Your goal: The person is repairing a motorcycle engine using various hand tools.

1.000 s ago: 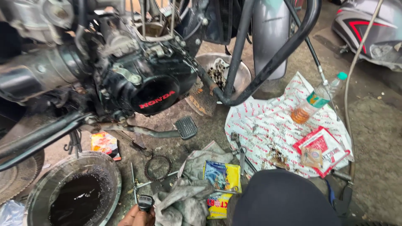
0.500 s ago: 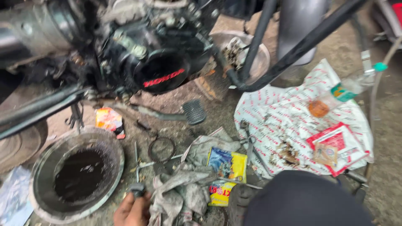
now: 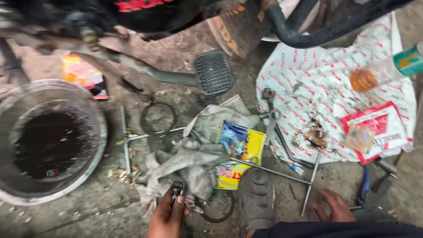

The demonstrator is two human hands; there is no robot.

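My left hand (image 3: 167, 214) is at the bottom, its fingers closed on a small dark metal part (image 3: 177, 190) held over a dirty grey rag (image 3: 194, 158). My right hand (image 3: 332, 205) rests with fingers spread on the ground at the lower right. It lies next to a thin metal rod (image 3: 310, 183) and blue-handled pliers (image 3: 368, 189). A yellow and blue packet (image 3: 240, 145) lies on the rag. My sandalled foot (image 3: 257, 198) is between the two hands.
A round pan of dark oil (image 3: 48, 141) sits at the left. A black rubber ring (image 3: 158, 118), a ribbed foot pedal (image 3: 213, 72) and an orange packet (image 3: 81, 72) lie under the motorcycle engine. A white printed sheet (image 3: 335, 83) holds a bottle (image 3: 387, 70) and a red packet (image 3: 374, 128).
The view has dropped lower and closer to the ground. My left hand has moved right over the rag with the small part. My right hand has come into view.
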